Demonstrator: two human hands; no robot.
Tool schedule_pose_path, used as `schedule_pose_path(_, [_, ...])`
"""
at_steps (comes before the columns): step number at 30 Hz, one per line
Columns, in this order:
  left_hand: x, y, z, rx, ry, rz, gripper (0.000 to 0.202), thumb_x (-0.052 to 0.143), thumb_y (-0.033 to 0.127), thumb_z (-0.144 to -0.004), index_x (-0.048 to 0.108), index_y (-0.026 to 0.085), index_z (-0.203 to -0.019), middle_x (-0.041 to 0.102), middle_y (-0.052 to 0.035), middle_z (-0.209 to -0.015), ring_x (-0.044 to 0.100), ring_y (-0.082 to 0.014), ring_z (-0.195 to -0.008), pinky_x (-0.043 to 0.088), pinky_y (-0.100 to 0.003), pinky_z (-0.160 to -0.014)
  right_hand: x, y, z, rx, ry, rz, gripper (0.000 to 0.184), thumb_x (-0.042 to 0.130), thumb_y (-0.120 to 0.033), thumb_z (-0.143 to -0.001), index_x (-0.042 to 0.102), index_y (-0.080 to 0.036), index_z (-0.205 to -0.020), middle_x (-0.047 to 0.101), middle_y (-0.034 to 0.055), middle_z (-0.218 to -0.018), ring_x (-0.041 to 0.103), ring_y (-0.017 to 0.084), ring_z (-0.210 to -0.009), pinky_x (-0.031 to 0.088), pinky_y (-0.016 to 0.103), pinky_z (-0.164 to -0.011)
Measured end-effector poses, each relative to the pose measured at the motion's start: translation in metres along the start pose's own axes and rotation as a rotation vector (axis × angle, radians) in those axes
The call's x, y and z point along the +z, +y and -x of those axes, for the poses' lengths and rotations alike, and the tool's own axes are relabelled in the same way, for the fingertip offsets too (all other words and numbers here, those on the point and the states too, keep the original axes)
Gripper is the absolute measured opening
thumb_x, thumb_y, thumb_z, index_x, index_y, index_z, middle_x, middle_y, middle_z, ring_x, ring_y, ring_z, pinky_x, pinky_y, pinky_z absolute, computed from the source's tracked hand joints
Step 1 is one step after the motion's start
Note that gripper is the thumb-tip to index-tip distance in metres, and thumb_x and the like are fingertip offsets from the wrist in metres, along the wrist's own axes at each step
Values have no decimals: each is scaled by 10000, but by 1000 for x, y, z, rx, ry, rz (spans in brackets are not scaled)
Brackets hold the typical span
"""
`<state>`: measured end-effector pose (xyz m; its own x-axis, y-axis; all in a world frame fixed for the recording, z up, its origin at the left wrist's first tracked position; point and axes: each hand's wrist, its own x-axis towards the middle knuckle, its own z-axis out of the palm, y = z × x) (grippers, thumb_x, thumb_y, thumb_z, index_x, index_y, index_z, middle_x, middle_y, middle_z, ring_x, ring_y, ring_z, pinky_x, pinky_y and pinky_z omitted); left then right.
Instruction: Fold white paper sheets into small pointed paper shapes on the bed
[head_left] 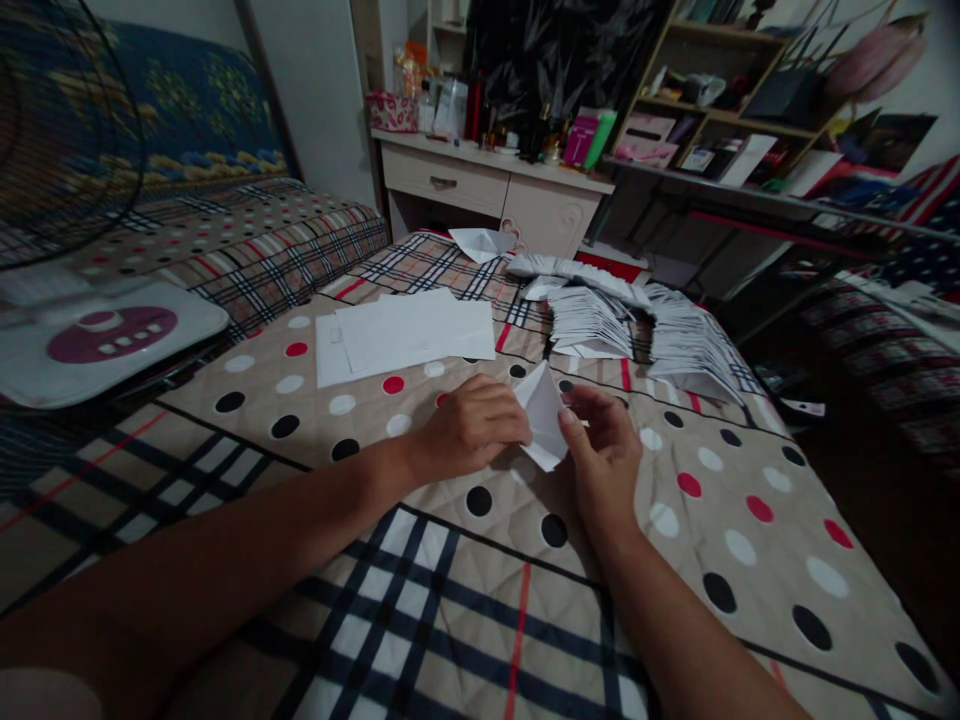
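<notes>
A small folded piece of white paper (543,412), pointed at the top, is held upright between my two hands above the bed. My left hand (480,425) pinches its left edge with the fingers curled in. On the other side, my right hand (606,440) grips the right edge between thumb and fingers. Flat white paper sheets (420,335) lie in a loose pile to the left. Beyond my hands stand rows of folded paper pieces (589,318), packed tightly together, with another row (690,345) to their right.
A polka-dot and plaid bedspread (480,580) covers the bed. A single folded paper (481,243) rests near the far edge. A fan (67,130) with a white and purple base stands at left. Behind the bed are a cluttered white dresser (442,185) and wooden shelves (712,125).
</notes>
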<state>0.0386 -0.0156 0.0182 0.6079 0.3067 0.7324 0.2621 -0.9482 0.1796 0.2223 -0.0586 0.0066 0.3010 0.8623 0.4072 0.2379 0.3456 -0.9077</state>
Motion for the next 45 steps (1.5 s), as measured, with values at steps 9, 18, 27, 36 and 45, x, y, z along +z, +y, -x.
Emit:
schedule_pose_path(9, [1,2,0,8,-4,-22,98,603,244,-892,697,219,-875,676,-12,-794,590,-149,-777,395,-340,-807,0,-9,3,-228,-15,209,112,616,-213,-839,660,-206,-942,631,42,-919,598,191,-843,472,309,-661])
schedule_pose_path(18, [-3,-8,4,-87,197,-114,184,592,108,-850,714,244,-852,723,-2,-843,585,-163,-847,408,-332,-779,-4,-19,6,-675,-198,431,362,549,-56,-754,650,-224,-1058,633,74,-1072,547,242,-962,454,425,-829])
schedule_pose_path(27, [0,-6,1,-96,259,39,160,603,111,-850,712,226,-871,704,-25,-889,589,-155,-860,471,-327,-806,-5,-15,1,-730,-141,448,293,633,-43,-800,684,-259,-992,697,36,-989,546,232,-938,452,418,-838])
schedule_pose_path(36, [-4,-2,-2,-564,368,528,440,578,502,-881,635,186,-1183,550,-145,-1326,551,-246,-1190,469,-384,-977,-5,-12,3,-669,-205,314,220,605,-66,-834,675,-232,-960,704,32,-927,572,218,-912,452,420,-834])
schedule_pose_path(45, [6,-8,-5,-861,334,815,408,692,279,-779,651,115,-1150,714,-113,-1066,678,-178,-882,536,-268,-752,-3,-17,4,-616,-350,299,136,563,-116,-876,654,-211,-909,673,33,-812,558,207,-852,468,391,-766])
